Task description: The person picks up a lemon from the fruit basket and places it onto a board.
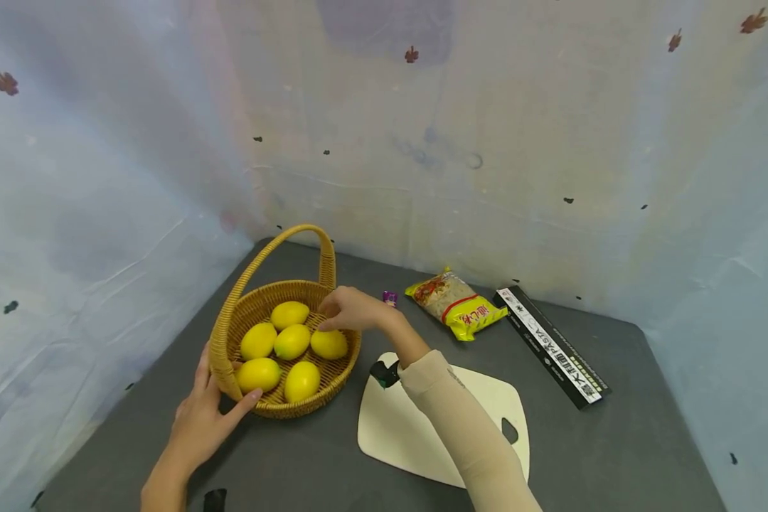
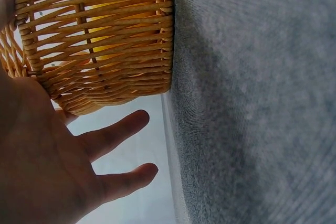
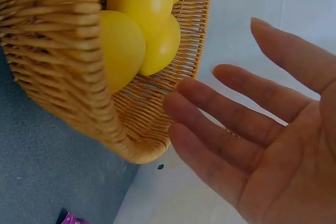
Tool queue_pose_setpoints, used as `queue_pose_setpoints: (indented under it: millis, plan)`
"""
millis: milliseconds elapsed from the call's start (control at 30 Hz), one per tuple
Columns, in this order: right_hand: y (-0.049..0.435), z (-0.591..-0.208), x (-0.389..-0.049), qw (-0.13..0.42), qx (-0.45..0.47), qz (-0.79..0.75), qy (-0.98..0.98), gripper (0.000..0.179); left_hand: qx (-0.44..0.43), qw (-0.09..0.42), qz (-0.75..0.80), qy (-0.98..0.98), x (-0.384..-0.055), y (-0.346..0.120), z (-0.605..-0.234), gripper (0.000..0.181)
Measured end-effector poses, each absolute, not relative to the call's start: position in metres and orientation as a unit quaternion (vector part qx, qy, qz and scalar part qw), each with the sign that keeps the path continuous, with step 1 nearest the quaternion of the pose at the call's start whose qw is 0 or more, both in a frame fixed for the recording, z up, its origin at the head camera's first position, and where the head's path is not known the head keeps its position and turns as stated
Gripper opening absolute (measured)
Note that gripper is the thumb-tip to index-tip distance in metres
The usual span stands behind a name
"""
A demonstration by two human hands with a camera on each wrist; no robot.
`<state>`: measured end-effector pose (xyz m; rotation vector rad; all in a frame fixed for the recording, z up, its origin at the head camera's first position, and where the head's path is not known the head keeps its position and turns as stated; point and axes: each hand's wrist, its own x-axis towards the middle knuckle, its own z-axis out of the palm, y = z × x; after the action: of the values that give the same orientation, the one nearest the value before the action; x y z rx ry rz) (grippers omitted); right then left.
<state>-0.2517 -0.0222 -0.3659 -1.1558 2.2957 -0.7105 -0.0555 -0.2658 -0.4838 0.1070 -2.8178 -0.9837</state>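
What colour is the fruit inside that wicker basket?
The fruit is bright yellow; it shows best in the head view.

Plain cream sleeve (image 1: 470, 434) on the right forearm (image 1: 404, 338), softly creased, with a broad matching cuff (image 1: 426, 370)

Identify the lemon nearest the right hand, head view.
The rightmost lemon in the basket, beside the right hand; the other five visible lemons lie farther left.

On the bench (image 1: 333, 462), reckoned from the cutting board (image 1: 397, 430), the basket (image 1: 294, 410) stood at ten o'clock holding six lemons (image 1: 292, 342), one ringed by five; a sachet (image 1: 390, 298) lay at eleven, the packet (image 1: 454, 306) at twelve and the box (image 1: 553, 348) at two.
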Motion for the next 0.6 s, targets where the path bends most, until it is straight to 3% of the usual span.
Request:
queue_pose_setpoints:
  millis: [133,400,600]
  plan:
    - [-0.031,-0.366,-0.254,0.255,-0.416,-0.232,0.841,0.035,0.042,0.073,-0.330,-0.940,-0.055,-0.266,-0.484,0.082]
    - [-0.046,-0.369,-0.260,0.303,-0.400,-0.151,0.852,0.037,0.040,0.079,-0.331,-0.939,-0.054,-0.266,-0.485,0.073]
    - [-0.056,-0.373,-0.260,0.307,-0.408,-0.129,0.850,0.038,0.042,0.076,-0.334,-0.939,-0.054,-0.266,-0.485,0.084]
